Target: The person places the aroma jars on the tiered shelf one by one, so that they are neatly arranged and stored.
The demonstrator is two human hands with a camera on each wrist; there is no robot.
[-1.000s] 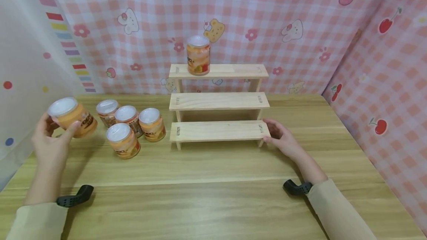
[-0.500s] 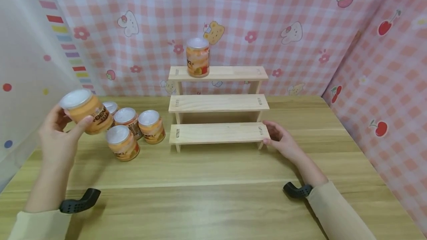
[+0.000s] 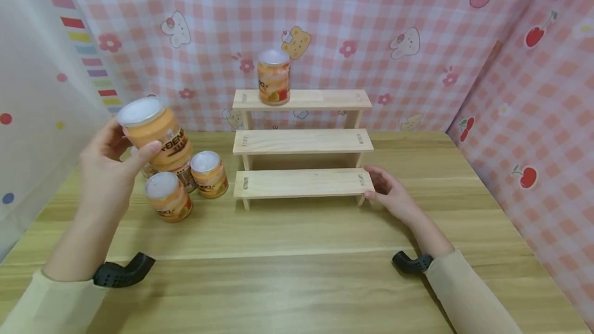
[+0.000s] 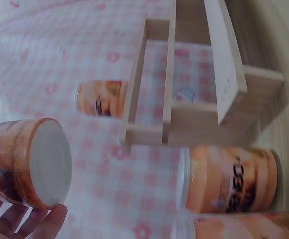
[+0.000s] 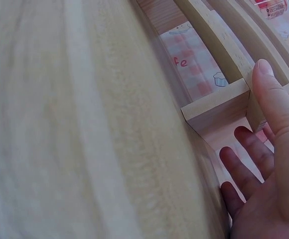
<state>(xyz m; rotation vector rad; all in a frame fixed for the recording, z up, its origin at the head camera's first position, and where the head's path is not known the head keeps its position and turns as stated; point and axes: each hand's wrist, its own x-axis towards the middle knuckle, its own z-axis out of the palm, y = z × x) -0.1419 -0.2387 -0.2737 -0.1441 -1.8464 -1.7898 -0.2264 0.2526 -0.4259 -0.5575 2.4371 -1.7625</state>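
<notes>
Orange and white, one can (image 3: 164, 133) is being pinched by the left hand (image 3: 105, 169) above other cans (image 3: 210, 177) on the left, maybe to miss them. The wooden shelf (image 3: 301, 184) is being gripped at its near right end by the right hand (image 3: 393, 196) (probably against wobbling).

Smooth matt wooden rack (image 3: 303, 183), glossy cans (image 3: 210, 175), lids (image 3: 206, 161) perhaps plastic

In the head view, the held orange-labelled can (image 3: 161, 129) hides most of 2 standing cans (image 3: 186, 177) behind it and the left hand's (image 3: 109, 171) far fingertips. The left wrist view's left edge crops the held can; its bottom edge cuts another can (image 4: 249, 226). The tabletop (image 5: 45, 124) blurs in the right wrist view.
</notes>
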